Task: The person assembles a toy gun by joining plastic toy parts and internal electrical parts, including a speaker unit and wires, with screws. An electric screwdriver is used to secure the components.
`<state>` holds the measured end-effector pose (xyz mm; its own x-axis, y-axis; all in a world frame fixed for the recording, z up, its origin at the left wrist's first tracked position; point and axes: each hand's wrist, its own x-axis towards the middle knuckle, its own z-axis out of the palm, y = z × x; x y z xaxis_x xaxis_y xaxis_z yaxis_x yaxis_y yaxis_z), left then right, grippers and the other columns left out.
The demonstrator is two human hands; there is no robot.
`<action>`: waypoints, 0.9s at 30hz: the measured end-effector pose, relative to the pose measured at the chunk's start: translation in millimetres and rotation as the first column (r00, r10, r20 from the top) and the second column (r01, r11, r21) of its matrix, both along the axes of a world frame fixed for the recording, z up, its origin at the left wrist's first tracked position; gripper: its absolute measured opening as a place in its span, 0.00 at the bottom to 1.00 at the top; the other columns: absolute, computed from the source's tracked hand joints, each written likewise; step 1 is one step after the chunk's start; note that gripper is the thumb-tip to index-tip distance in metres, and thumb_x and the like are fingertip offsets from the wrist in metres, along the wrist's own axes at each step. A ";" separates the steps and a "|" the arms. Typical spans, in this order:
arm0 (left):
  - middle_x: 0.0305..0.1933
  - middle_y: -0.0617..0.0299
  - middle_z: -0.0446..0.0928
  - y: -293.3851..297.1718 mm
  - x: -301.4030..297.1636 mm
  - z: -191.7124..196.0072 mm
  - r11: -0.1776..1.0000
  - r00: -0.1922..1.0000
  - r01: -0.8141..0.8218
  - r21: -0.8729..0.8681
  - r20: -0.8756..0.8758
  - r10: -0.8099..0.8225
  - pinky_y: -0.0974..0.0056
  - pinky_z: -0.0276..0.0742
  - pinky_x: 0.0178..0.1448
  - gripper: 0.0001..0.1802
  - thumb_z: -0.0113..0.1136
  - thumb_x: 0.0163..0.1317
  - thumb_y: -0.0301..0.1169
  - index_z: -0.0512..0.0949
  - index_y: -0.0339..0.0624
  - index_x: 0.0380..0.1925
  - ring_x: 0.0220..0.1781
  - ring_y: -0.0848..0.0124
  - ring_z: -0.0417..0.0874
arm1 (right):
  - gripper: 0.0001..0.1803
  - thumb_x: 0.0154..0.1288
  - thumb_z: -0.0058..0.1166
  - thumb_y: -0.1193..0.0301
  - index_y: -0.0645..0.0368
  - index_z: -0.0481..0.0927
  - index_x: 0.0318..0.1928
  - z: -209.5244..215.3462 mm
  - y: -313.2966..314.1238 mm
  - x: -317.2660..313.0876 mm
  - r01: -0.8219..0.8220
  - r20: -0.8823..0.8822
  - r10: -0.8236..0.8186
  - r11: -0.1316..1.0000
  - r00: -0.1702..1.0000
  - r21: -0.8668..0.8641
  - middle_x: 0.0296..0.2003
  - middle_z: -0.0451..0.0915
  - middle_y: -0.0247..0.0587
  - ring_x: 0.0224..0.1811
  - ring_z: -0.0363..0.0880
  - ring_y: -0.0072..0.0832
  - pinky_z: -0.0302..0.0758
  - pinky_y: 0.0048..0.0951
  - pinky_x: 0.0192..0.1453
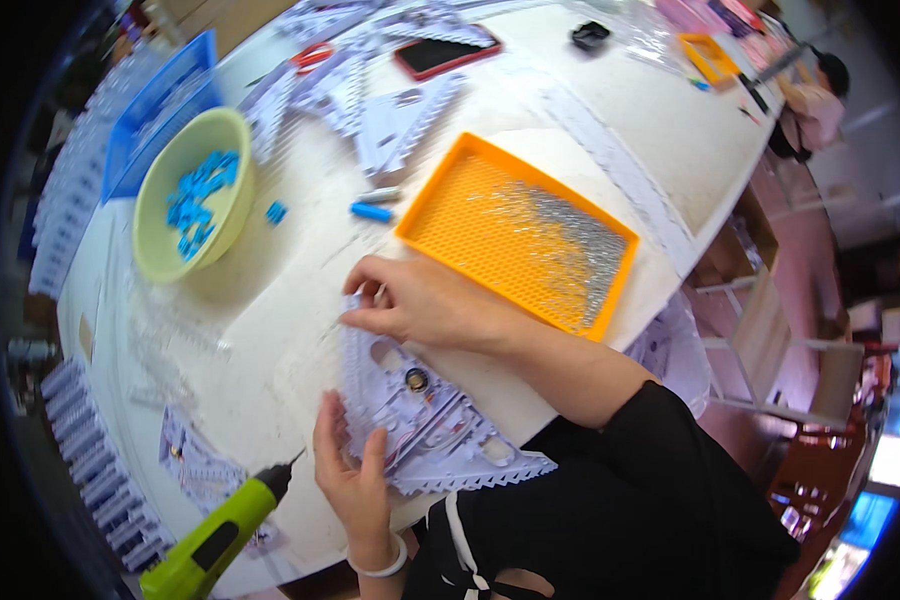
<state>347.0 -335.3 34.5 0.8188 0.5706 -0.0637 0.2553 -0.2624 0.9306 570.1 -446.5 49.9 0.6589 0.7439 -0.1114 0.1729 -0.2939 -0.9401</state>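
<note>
A pale lavender, roughly triangular plastic housing with saw-toothed edges lies at the table's near edge, in front of my body. A small round dark part with a brass-coloured ring and thin wires show inside it. My left hand grips the housing's left side, thumb over the edge. My right hand is closed in a pinch at its upper corner; whatever lies between those fingertips is hidden. Left of my left hand is a green-and-black electric screwdriver, its bit pointing toward the housing.
An orange tray of small metal pins or screws sits beyond my right forearm. At the left stand a yellow-green bowl of blue pieces and a blue basket. More housings, a phone and a blue cylinder lie farther back.
</note>
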 end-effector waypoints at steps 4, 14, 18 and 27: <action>0.53 0.52 0.78 -2.1 18.4 23.7 0.989 0.988 0.013 0.144 -0.152 0.009 0.62 0.73 0.56 0.42 0.72 0.50 0.20 0.68 0.36 0.68 0.51 0.63 0.78 | 0.20 0.66 0.61 0.59 0.61 0.79 0.49 -5.2 -4.1 2.2 0.018 0.088 -0.021 0.999 0.996 0.033 0.36 0.85 0.46 0.37 0.85 0.37 0.79 0.35 0.43; 0.43 0.59 0.75 18.4 22.3 23.9 0.986 0.969 0.132 0.098 -0.220 -0.108 0.67 0.72 0.51 0.38 0.74 0.47 0.19 0.73 0.30 0.62 0.43 0.69 0.74 | 0.18 0.66 0.60 0.62 0.63 0.78 0.48 -1.4 -2.9 -4.9 0.041 0.080 -0.046 0.998 0.996 0.054 0.33 0.85 0.46 0.37 0.85 0.42 0.79 0.38 0.43; 0.51 0.57 0.73 29.6 19.0 16.9 0.987 0.969 0.076 -0.139 -0.223 -0.106 0.66 0.72 0.57 0.42 0.72 0.49 0.18 0.69 0.33 0.67 0.49 0.69 0.74 | 0.19 0.66 0.60 0.62 0.64 0.78 0.48 -8.7 2.0 -4.8 0.049 0.019 -0.051 0.993 0.999 0.105 0.34 0.85 0.50 0.36 0.86 0.40 0.80 0.37 0.43; 0.66 0.48 0.70 33.9 46.9 20.9 0.772 0.985 0.076 -0.631 -0.073 -0.157 0.64 0.73 0.66 0.38 0.63 0.57 0.17 0.62 0.26 0.69 0.65 0.65 0.75 | 0.16 0.69 0.61 0.67 0.64 0.78 0.50 -18.0 1.2 1.5 0.100 -0.276 -0.064 0.988 0.959 0.117 0.36 0.82 0.41 0.32 0.80 0.21 0.79 0.23 0.33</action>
<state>393.8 -301.4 55.4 0.8400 0.2723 -0.4693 0.3762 0.3308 0.8654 571.5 -445.4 31.8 0.6766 0.7083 -0.2015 -0.1134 -0.1702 -0.9789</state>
